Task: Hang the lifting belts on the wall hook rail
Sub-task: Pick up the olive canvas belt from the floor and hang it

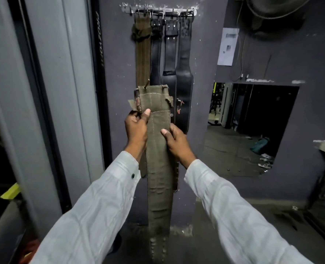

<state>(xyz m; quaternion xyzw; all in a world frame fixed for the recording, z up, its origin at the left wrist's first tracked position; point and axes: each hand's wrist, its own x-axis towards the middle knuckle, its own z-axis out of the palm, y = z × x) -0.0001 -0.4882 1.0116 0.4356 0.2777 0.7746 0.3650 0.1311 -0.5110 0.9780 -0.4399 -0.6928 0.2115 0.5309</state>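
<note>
**Olive belt gripped in both hands, well below the rail**

At far left stands a pale grey door frame (43, 92), its dark edge running down beside the wall. A narrow strip of bare grey wall (117, 54) lies between that edge and the hung belts.

The left hand (137, 128) grips the left edge of the olive canvas belt (157, 149), thumb on the front and fingers curled behind. The belt stands upright, its buckle end on top and frayed at both corners. Its tail hangs straight down towards the floor. The right hand (176, 141) holds the right edge a little lower, thumb pressed on the front and fingers wrapped round the back.

Above, the hook rail (159, 11) is fixed high on the wall. From it hang a brown canvas belt (143, 54) and three black leather belts (170, 54), side by side and close together. The olive belt's top covers their lower parts and is well apart from the rail.

Right of the last black belt is more bare wall, then a paper sheet (227, 46) and a mirror (253, 121).
</note>
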